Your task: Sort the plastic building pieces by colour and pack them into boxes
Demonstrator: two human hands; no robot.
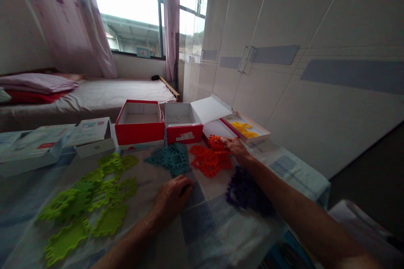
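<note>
My right hand (236, 148) pinches an orange foam-like puzzle piece (216, 142) with notched edges, above the front of a low red-edged box lid. Just below it lies a pile of red-orange notched pieces (211, 161). My left hand (173, 196) rests on the cloth, its fingers curled in a loose fist with nothing seen in them. Nearest to that hand is a heap of teal pieces (173, 157). Dark purple pieces (248, 191) lie under my right forearm, which hides part of them. Lime green pieces (107, 220) spread over the left side.
Along the back stand two open red boxes (139, 131), the right one with a raised white flap (211, 109). A shallow tray (263, 134) holds yellow pieces (243, 128). White cartons (92, 134) stand at left. Behind are a bed (126, 92) and tall wardrobe doors (277, 17).
</note>
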